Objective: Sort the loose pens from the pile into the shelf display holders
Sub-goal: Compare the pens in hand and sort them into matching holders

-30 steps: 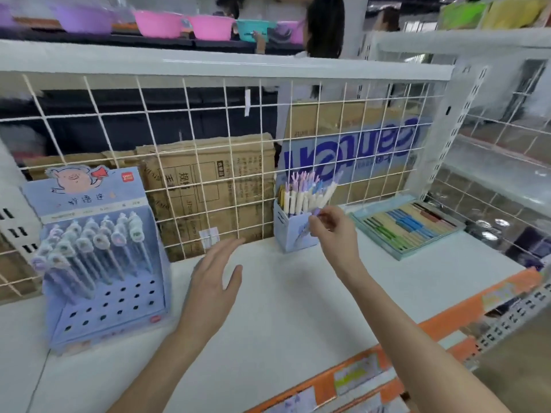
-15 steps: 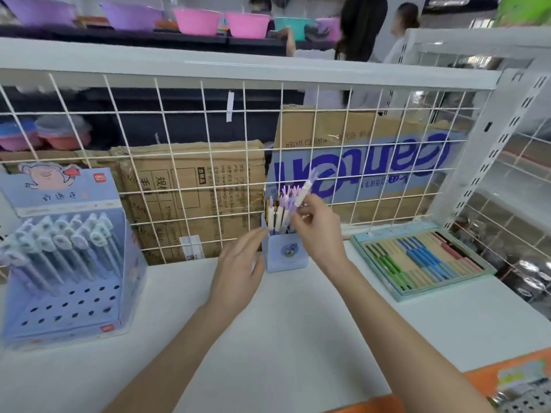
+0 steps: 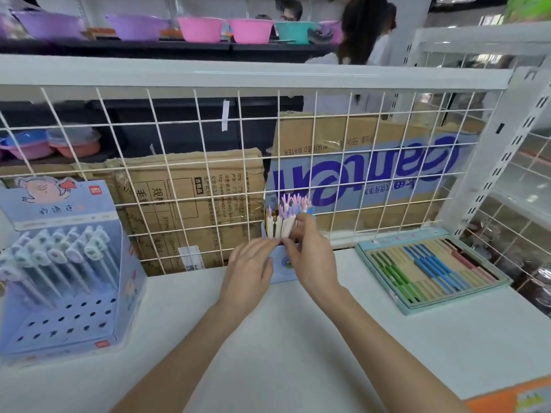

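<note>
A small light-blue pen cup [image 3: 282,268] stands on the white shelf [image 3: 298,338] against the wire grid, filled with several white pens with purple bunny-ear caps [image 3: 287,217]. My right hand [image 3: 310,254] reaches over the cup's right side, and its thumb and fingers pinch the pens near the rim. My left hand [image 3: 249,271] lies flat against the cup's left side, fingers straight and touching it. At the far left a blue stepped display holder [image 3: 64,296] carries rows of pens with animal caps, and its lower holes stand unfilled.
A shallow tray [image 3: 489,289] of green, blue, tan and pink pens lies at the right. The white wire grid [image 3: 208,180] closes the back, with cardboard boxes behind it. A white upright post [image 3: 501,150] stands at the right. People stand beyond the top shelf.
My left hand has moved from mid-shelf to the cup's left side. My right hand has lowered a pen into the cup and now sits at its rim. The view has shifted closer.
</note>
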Motion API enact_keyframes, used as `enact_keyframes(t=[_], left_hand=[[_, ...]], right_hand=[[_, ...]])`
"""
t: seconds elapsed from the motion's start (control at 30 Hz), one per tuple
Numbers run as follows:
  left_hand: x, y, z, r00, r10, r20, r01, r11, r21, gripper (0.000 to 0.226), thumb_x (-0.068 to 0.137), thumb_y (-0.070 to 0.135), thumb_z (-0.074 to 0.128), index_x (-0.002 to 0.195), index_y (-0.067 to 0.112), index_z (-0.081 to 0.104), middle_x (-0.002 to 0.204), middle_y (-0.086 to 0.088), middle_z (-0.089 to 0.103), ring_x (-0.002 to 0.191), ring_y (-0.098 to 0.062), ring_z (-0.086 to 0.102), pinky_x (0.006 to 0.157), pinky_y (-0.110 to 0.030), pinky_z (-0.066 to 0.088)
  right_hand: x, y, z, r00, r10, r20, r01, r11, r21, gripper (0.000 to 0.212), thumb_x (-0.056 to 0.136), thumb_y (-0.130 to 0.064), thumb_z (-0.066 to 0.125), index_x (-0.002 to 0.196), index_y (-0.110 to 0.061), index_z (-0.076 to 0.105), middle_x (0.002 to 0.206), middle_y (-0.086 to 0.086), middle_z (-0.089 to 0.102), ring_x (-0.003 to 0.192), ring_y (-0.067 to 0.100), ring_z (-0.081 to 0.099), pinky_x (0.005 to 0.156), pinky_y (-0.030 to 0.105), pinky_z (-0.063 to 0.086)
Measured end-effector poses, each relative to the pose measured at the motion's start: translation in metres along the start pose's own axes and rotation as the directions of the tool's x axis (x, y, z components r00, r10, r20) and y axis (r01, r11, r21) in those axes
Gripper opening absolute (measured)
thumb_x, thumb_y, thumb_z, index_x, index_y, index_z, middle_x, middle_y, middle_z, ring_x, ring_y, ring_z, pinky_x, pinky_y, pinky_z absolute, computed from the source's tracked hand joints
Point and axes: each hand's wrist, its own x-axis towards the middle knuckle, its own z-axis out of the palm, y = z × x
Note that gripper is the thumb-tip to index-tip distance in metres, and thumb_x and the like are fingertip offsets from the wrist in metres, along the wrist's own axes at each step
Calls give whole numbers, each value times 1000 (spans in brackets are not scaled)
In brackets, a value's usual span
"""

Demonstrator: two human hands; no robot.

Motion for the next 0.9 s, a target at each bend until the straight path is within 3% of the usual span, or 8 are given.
enact_keyframes(t=[0.17,0.33,0.4,0.5,0.63,0.73,0.8,0.9], left_hand=[[-5,1,0,999,-5,34,6,1000,-19,48,85,21,32,126,15,58,122,2,62,114,-8,45,98,-29,34],[-12,1,-6,998,2,66,0,1000,-25,53,84,20,31,133,12,51,132,-1,55,122,-10,40,104,-28,27],[-16,0,-12,997,4,79,-4,1000,-8,52,84,17,33,132,8,51,131,-4,56,121,-12,40,105,-25,23],[-25,-5,-20,996,-21,92,19,1000,20,50,85,16,35,132,9,51,131,-4,56,121,-11,39,108,-18,15],[-37,-15,-31,991,-98,91,95,995,36,50,89,18,35,137,15,46,138,0,50,129,-14,40,113,-36,25],[-51,-19,-51,988,-134,81,128,989,67,50,89,17,37,139,16,44,140,0,48,131,-16,40,114,-34,19],[-63,-24,-69,987,-152,60,146,985,91,50,88,14,40,138,17,46,139,0,50,130,-16,42,112,-34,20],[-84,-38,-104,989,-149,-1,146,970,194,47,81,10,50,127,15,56,127,-4,59,118,-19,51,102,-43,39]], right_hand=[[-3,1,-3,998,-40,-49,44,997,71,65,93,-9,52,146,-31,21,94,1,66,75,22,62,68,38,51],[2,1,-2,996,-80,-50,77,996,-53,49,93,-8,48,138,-25,42,109,7,61,88,27,61,73,38,49],[3,0,-4,997,-72,-18,68,987,-147,53,89,-4,52,138,-21,43,117,10,57,96,31,58,76,40,49],[0,-3,-6,996,-83,-30,77,984,-159,53,92,-6,49,142,-22,39,120,11,54,91,32,57,71,39,48],[-18,-13,-1,997,-78,-19,76,994,-76,67,94,-8,47,148,-31,16,122,9,50,84,27,57,64,40,49],[-41,-31,9,995,-98,3,98,995,-35,58,93,-6,48,145,-24,29,132,5,47,106,25,52,74,36,47],[-55,-46,25,985,-164,53,166,985,-39,48,91,-3,48,136,-18,44,130,4,49,110,24,52,83,33,45],[-72,-73,61,948,-261,181,282,954,-99,44,85,0,53,127,-13,54,129,7,51,114,26,52,93,34,43]])
